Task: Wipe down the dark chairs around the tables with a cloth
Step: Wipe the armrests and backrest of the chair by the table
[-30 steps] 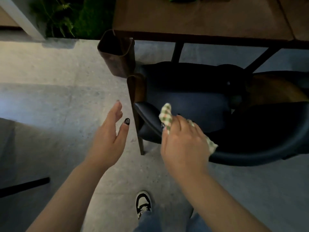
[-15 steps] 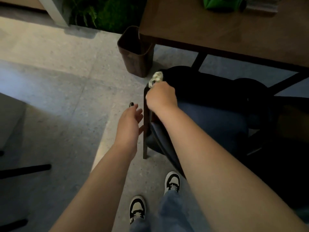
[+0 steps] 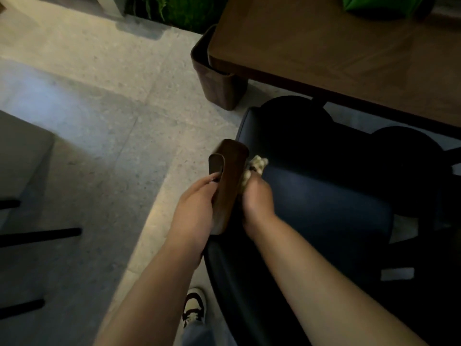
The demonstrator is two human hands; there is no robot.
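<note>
Beside the tabletop (image 3: pixel 324 58), the left hand (image 3: pixel 193 216) gripped the chair (image 3: pixel 324 208) armrest (image 3: pixel 228 183); the right hand (image 3: pixel 257 201), bunching the cloth (image 3: pixel 254 166), wiped its inner face. Next move, likely: the seat

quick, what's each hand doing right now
Left hand: closed on the chair's wooden armrest.
Right hand: closed on the cloth, pressed against the armrest's inner side.

Left hand (image 3: pixel 197 208) is gripping the outer side of the chair's (image 3: pixel 324 208) wooden armrest (image 3: pixel 228 181). Right hand (image 3: pixel 257 201) is pressing a bunched cloth (image 3: pixel 254 167) against the armrest's inner side. Chair is sitting partly under a wooden table (image 3: pixel 336 53). A brown bin (image 3: pixel 219 88) is standing by the table corner. One shoe (image 3: pixel 194 307) is showing on the floor (image 3: pixel 99 108).
</note>
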